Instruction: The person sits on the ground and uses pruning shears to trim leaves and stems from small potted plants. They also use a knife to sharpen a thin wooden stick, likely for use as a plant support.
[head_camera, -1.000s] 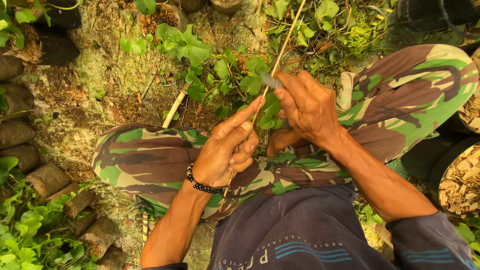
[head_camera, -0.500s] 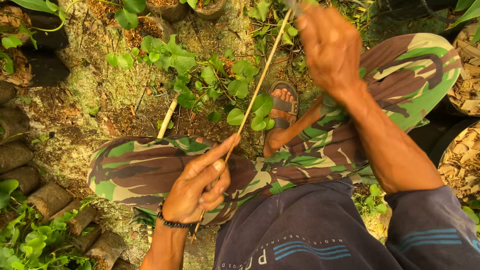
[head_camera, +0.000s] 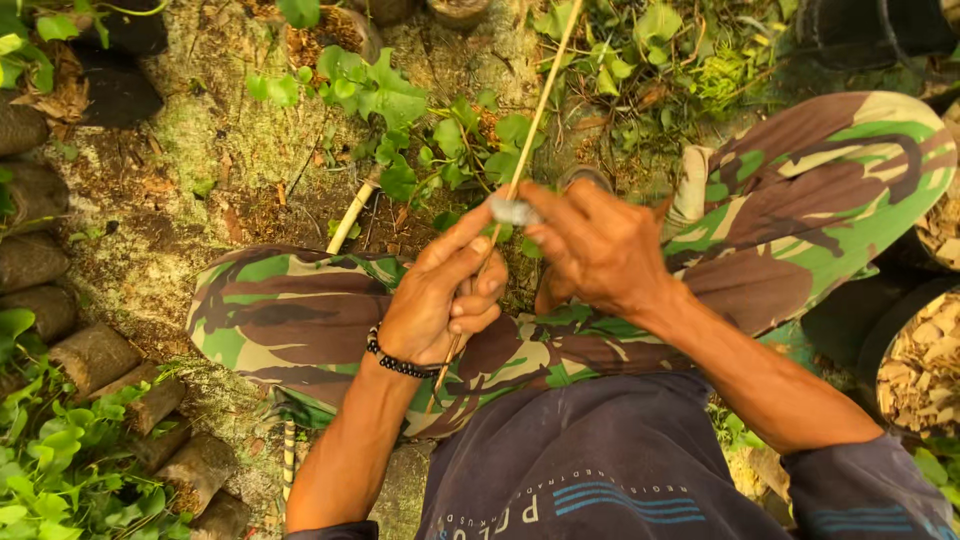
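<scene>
A thin pale bamboo stick (head_camera: 535, 120) runs from my lap up past the top edge of the view. My left hand (head_camera: 445, 295) grips its lower part, index finger stretched along it, a black bead bracelet on the wrist. My right hand (head_camera: 590, 245) is closed around the stick just above, pinching a small grey blade-like piece (head_camera: 512, 211) against it. Both hands hover over my camouflage trousers (head_camera: 300, 310), with my legs crossed.
Mossy soil with a green leafy plant (head_camera: 385, 95) lies ahead. A thicker pale stick (head_camera: 352, 216) lies on the ground. Round soil-filled seedling bags (head_camera: 95, 355) line the left. A container of wood chips (head_camera: 925, 355) sits at right.
My right hand slid up the stick away from me, then came back down to just above my left hand. My left hand kept its grip on the lower stick.
</scene>
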